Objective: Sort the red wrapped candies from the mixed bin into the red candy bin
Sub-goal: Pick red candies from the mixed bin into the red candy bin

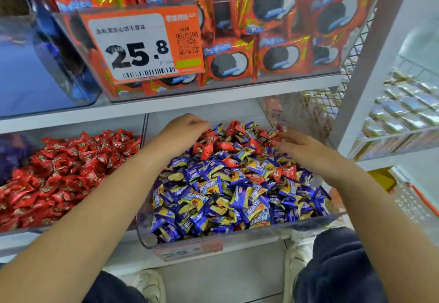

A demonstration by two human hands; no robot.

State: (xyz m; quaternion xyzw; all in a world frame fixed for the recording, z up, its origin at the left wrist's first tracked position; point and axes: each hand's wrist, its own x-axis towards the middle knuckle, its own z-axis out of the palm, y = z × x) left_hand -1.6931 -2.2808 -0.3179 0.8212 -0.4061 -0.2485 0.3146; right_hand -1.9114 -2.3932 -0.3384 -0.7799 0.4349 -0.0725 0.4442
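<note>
The left hand (187, 124) is reached to the far left of the mixed bin (213, 238), its fingers curled down into the red wrapped candies (221, 146) heaped there; a grasp on some of them is likely, though what is held under the knuckles cannot be told. The right hand (301, 147) is laid over the far right of the same heap, fingers spread and fairly straight, touching wrappers without any seen to be gripped.

Most of the remaining red pieces are gathered at the far end of the bin, with a few scattered among the blue and yellow candies (213, 198) nearer the front.

To the left, just beside it, the red candy bin (71, 172) is already well filled. The sorting is judged partly done, with a fair cluster left to move.

Above, red biscuit packets (228, 65) are shelved behind a price tag (140, 46).
</note>
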